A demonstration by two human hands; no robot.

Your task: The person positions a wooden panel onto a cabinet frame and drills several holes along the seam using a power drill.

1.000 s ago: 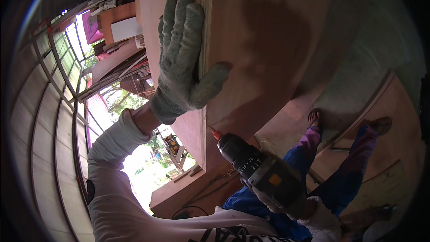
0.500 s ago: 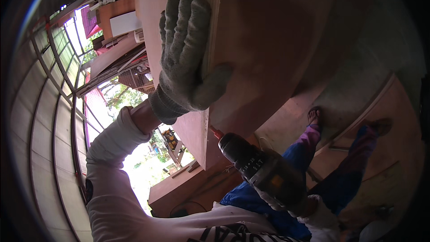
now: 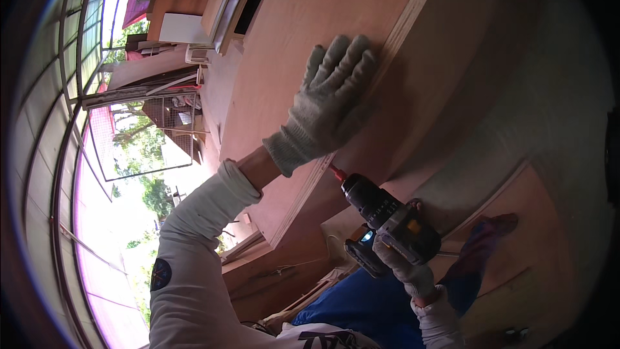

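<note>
My left hand [image 3: 329, 103], in a grey knit glove, presses flat with spread fingers on a large reddish plywood panel [image 3: 290, 45], fingertips over its pale layered edge [image 3: 400, 26]. My right hand [image 3: 403, 268], also gloved, grips a black and grey cordless drill [image 3: 381, 213] by its handle. The drill's red-tipped bit [image 3: 337, 172] points at the lower part of the panel's edge, just below my left wrist. A second reddish board [image 3: 465, 71] stands behind the edge.
More wooden boards [image 3: 278, 271] lie below the panel. My legs in blue trousers [image 3: 361, 310] and a foot [image 3: 491, 232] rest on a board on the grey floor [image 3: 549, 123]. At left are barred windows [image 3: 135, 136] with greenery and stacked furniture [image 3: 174, 19].
The view has swung, so the panel and my left hand sit further right. The left hand stays flat on the panel; the drill remains in my right hand near the edge.
</note>
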